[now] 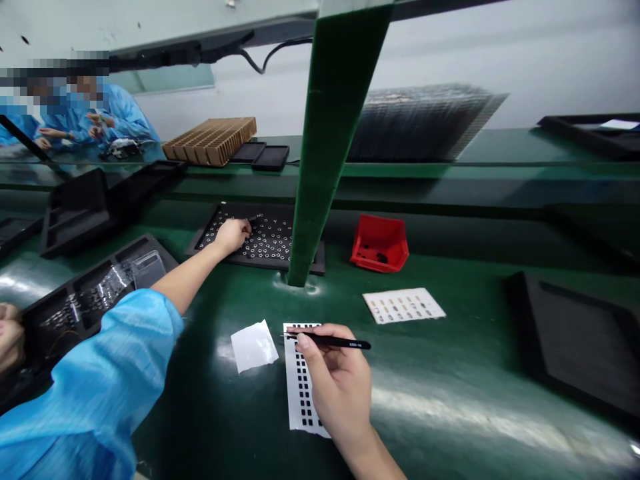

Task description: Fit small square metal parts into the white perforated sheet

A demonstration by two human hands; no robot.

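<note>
My right hand (345, 387) grips black tweezers (340, 342), their tips pointing left over the top edge of a white sheet (294, 400) with rows of small black rectangular pads. Part of that sheet is hidden under the hand. Reaching away from me, my left hand (233, 236) is at a black tray (210, 230) scattered with many small pale ring-shaped parts. Its fingers are pinched together; what is between them is too small to make out. A blank white paper piece (254, 347) lies just left of the sheet.
A green post (330, 133) rises beyond my hands. Nearby are a red bin (380, 243) with dark bits and a white card (404, 305) with small parts. Black trays (585, 340) flank the bench. Another person's hand (10, 337) is at far left; people in blue (120, 110) sit behind.
</note>
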